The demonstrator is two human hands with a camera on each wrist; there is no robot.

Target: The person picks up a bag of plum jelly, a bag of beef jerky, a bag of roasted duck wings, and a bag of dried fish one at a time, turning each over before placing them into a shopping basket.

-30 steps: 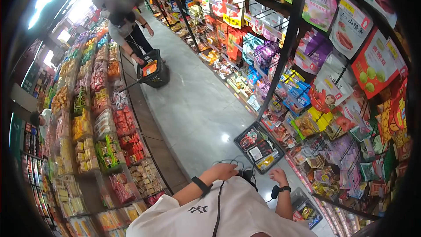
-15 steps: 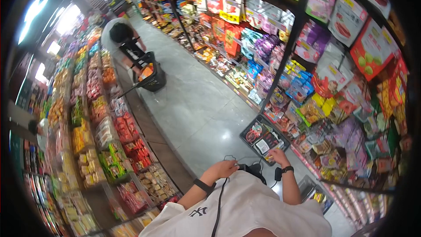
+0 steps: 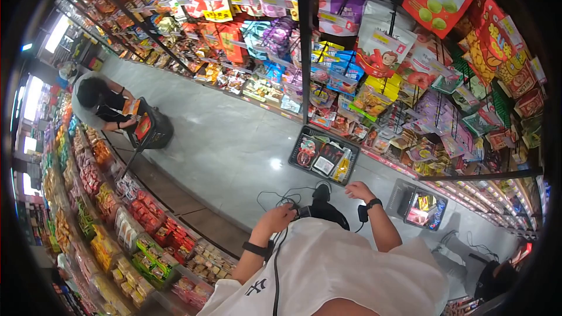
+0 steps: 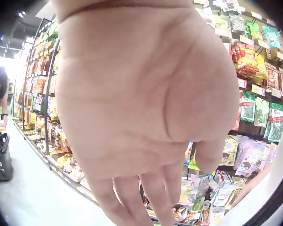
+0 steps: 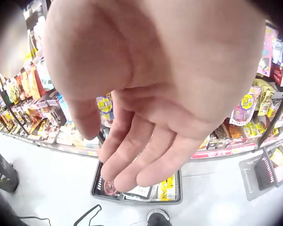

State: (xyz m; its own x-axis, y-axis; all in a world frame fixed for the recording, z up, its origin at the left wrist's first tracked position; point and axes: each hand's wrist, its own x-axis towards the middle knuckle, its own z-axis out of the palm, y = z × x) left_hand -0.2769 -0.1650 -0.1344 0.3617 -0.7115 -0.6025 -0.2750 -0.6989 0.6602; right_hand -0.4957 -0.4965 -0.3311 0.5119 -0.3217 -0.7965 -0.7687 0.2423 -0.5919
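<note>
My left hand (image 3: 278, 217) is held low in front of the white shirt, near a dark cable. Its palm and loosely extended fingers fill the left wrist view, with nothing held. My right hand (image 3: 359, 191) hovers just on the near side of a black shopping basket (image 3: 316, 178) on the floor. In the right wrist view its fingers (image 5: 127, 181) bend loosely, empty, and overlap the basket. Inside lie a white-labelled pack (image 3: 323, 165), a yellow packet (image 3: 343, 165) and a round red item (image 3: 305, 155).
Snack shelves (image 3: 380, 105) line the far side; bins of wrapped sweets (image 3: 149, 216) run along the left. Another person (image 3: 91, 102) bends over a black basket (image 3: 157, 134), holding an orange packet (image 3: 131, 106). Another basket (image 3: 400, 199) with packets stands at right. Cables (image 3: 272, 196) trail by my shoe.
The head view has turned right, shifting shelves and baskets leftward. My right hand, at the basket's edge half a second ago, now appears apart from it. The other person has lifted an orange packet.
</note>
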